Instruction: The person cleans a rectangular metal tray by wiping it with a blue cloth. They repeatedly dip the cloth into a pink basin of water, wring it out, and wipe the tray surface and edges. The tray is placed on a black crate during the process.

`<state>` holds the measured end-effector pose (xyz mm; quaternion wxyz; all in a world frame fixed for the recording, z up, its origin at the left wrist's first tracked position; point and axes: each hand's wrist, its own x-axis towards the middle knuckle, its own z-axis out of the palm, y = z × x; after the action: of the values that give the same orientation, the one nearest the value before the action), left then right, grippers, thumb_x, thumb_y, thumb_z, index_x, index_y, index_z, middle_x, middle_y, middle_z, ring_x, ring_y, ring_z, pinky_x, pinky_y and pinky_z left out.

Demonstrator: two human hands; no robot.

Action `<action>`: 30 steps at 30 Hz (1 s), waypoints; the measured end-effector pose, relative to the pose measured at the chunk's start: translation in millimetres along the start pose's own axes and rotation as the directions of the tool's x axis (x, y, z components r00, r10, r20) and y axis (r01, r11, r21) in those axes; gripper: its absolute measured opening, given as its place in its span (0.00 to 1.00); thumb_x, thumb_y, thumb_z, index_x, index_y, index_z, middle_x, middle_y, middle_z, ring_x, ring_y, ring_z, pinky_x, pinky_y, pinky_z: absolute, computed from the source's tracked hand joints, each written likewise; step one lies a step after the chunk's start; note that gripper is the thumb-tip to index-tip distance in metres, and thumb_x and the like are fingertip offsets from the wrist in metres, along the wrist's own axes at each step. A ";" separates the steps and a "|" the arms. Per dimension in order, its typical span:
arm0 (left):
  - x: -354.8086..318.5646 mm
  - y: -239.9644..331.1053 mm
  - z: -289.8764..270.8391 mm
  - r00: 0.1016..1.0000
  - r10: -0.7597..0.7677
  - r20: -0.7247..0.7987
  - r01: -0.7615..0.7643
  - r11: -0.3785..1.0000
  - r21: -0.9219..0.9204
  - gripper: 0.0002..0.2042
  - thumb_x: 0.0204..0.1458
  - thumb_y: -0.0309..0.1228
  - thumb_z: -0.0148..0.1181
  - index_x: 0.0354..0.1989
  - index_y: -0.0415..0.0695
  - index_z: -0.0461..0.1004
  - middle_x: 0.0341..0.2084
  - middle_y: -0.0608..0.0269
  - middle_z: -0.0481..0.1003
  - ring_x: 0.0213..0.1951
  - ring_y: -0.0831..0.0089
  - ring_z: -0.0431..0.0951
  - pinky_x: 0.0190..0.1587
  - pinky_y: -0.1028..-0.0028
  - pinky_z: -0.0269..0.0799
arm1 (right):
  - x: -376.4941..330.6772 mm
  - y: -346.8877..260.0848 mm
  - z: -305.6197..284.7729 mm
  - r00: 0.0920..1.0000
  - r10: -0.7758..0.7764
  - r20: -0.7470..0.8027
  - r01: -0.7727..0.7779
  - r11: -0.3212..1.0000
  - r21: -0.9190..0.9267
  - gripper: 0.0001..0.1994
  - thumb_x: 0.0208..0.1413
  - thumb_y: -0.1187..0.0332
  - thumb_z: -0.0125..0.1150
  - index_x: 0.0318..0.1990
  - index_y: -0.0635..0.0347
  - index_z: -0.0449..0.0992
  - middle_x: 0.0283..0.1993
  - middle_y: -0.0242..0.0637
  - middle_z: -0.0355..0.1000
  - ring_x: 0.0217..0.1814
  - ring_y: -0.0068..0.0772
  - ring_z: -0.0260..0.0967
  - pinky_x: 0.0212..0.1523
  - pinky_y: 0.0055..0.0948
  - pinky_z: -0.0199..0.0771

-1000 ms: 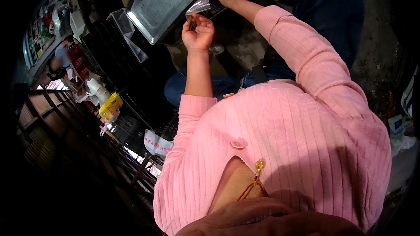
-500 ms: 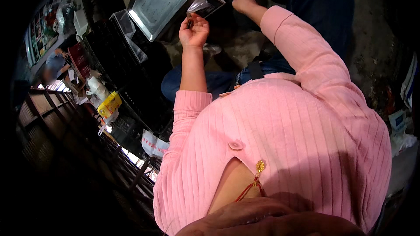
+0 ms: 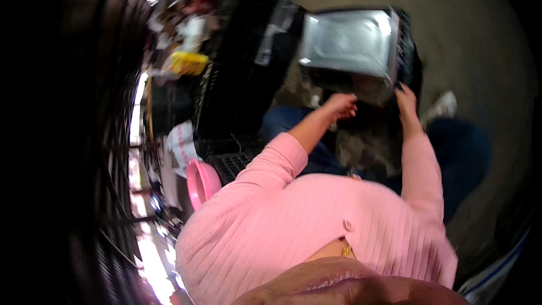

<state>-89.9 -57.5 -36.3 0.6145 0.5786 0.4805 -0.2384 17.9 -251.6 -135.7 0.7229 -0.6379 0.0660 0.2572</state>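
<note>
A shallow silver metal tray [image 3: 350, 36] with a raised rim rests in front of me on a dark crate [image 3: 407, 51]. Just below its near edge is my left hand [image 3: 341, 106], its fingers curled inward; blur hides what may be in them. My right hand [image 3: 405, 101] is by the near right corner of the tray, fingers bent around or against something dark that I cannot make out.
Stacked black crates [image 3: 237, 62] stand on my left, a yellow packet [image 3: 188, 63] beyond them. A pink basin [image 3: 203, 183] sits near my left elbow, beside a white bag [image 3: 183, 144]. My shoe [image 3: 443, 106] is right of the tray.
The view has swung, so the tray now appears farther right and level. My left hand has come away from the plastic by the tray; my right hand has moved to the tray's near right corner.
</note>
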 end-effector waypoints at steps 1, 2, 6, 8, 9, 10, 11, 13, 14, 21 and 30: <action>-2.2 15.5 5.7 0.990 0.142 0.009 -0.142 0.982 0.125 0.13 0.52 0.38 0.55 0.37 0.41 0.68 0.27 0.57 0.74 0.22 0.70 0.73 0.25 0.73 0.69 | 22.1 26.5 -8.8 1.000 0.011 0.022 -0.013 0.991 0.133 0.18 0.49 0.69 0.56 0.49 0.62 0.73 0.43 0.36 0.74 0.43 0.28 0.68 0.45 0.26 0.65; -2.7 21.1 8.2 0.966 0.257 0.017 -0.254 0.940 0.227 0.12 0.52 0.37 0.56 0.36 0.41 0.69 0.27 0.58 0.74 0.21 0.71 0.73 0.25 0.73 0.68 | 23.4 21.0 -11.1 0.997 0.074 -0.006 -0.073 0.991 0.109 0.18 0.50 0.70 0.55 0.49 0.63 0.73 0.42 0.34 0.73 0.42 0.27 0.67 0.45 0.25 0.65; -14.9 50.4 31.7 0.481 0.867 0.128 -0.760 0.339 0.554 0.10 0.51 0.35 0.55 0.34 0.40 0.70 0.26 0.60 0.75 0.25 0.69 0.75 0.28 0.71 0.69 | 40.5 24.3 -0.4 0.984 0.175 -0.037 -0.175 0.984 0.023 0.18 0.50 0.73 0.54 0.51 0.62 0.73 0.44 0.39 0.72 0.42 0.33 0.68 0.43 0.30 0.66; -32.2 87.4 62.7 0.325 0.894 0.307 -0.715 0.020 0.699 0.08 0.47 0.33 0.57 0.34 0.44 0.72 0.31 0.61 0.75 0.35 0.61 0.73 0.38 0.68 0.68 | 43.3 22.5 -5.4 0.985 0.161 -0.067 -0.158 0.986 0.049 0.18 0.49 0.75 0.53 0.51 0.60 0.73 0.41 0.36 0.73 0.38 0.32 0.68 0.40 0.29 0.67; -29.1 99.0 75.1 0.180 0.884 0.432 -0.685 -0.203 0.700 0.08 0.45 0.34 0.58 0.33 0.46 0.73 0.33 0.62 0.75 0.39 0.60 0.72 0.42 0.68 0.67 | 40.7 19.8 -5.4 0.979 0.196 -0.050 -0.191 0.977 0.095 0.17 0.48 0.76 0.53 0.48 0.60 0.74 0.39 0.35 0.73 0.37 0.31 0.68 0.39 0.28 0.67; -30.5 106.3 88.4 0.176 0.846 0.504 -0.622 -0.301 0.723 0.08 0.44 0.34 0.58 0.33 0.47 0.74 0.35 0.65 0.74 0.42 0.63 0.71 0.45 0.66 0.65 | 39.2 23.5 -2.5 0.977 0.212 -0.006 -0.210 0.970 0.120 0.17 0.48 0.76 0.53 0.47 0.59 0.75 0.39 0.35 0.73 0.37 0.30 0.68 0.39 0.28 0.67; -24.0 113.4 102.1 0.168 0.795 0.583 -0.564 -0.407 0.718 0.09 0.42 0.34 0.59 0.33 0.49 0.76 0.36 0.67 0.74 0.46 0.66 0.69 0.49 0.64 0.62 | 46.7 37.2 -4.3 0.975 0.221 0.021 -0.221 0.964 0.146 0.16 0.48 0.76 0.53 0.46 0.59 0.75 0.38 0.34 0.72 0.37 0.30 0.68 0.39 0.27 0.67; 0.2 123.4 117.6 0.260 0.602 0.755 -0.422 -0.632 0.650 0.09 0.43 0.35 0.57 0.32 0.50 0.77 0.36 0.69 0.74 0.48 0.67 0.68 0.52 0.56 0.57 | 42.7 37.7 -6.2 0.979 0.185 0.089 -0.199 0.959 0.200 0.15 0.48 0.78 0.57 0.46 0.67 0.74 0.40 0.33 0.73 0.39 0.27 0.68 0.39 0.24 0.66; 10.6 132.2 126.9 0.316 0.487 0.814 -0.348 -0.739 0.577 0.09 0.43 0.35 0.56 0.32 0.51 0.77 0.35 0.70 0.74 0.49 0.68 0.67 0.53 0.53 0.55 | 44.2 44.4 -7.1 0.989 0.121 0.083 -0.140 0.953 0.270 0.15 0.47 0.79 0.56 0.45 0.67 0.74 0.40 0.33 0.73 0.39 0.27 0.68 0.39 0.24 0.66; 38.1 142.4 159.0 0.821 0.122 0.557 -0.159 -0.889 0.429 0.18 0.49 0.45 0.51 0.46 0.53 0.76 0.49 0.67 0.73 0.56 0.61 0.65 0.59 0.35 0.29 | 39.0 32.5 -7.4 0.992 0.118 0.040 -0.124 0.967 0.224 0.16 0.45 0.81 0.51 0.45 0.68 0.73 0.39 0.35 0.73 0.38 0.28 0.69 0.42 0.22 0.66; 60.3 155.2 136.1 0.633 0.072 0.771 -0.390 -0.830 0.398 0.12 0.40 0.40 0.57 0.31 0.51 0.79 0.35 0.68 0.77 0.47 0.67 0.71 0.59 0.49 0.46 | 26.0 -12.0 -4.2 0.977 0.196 -0.081 -0.180 0.970 0.165 0.17 0.48 0.81 0.47 0.47 0.69 0.72 0.40 0.39 0.72 0.40 0.32 0.69 0.43 0.27 0.68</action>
<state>110.4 -135.9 -31.6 -0.1838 0.8674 -0.3714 -0.2755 46.7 -248.7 -136.8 0.7390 -0.5817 0.1813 0.2873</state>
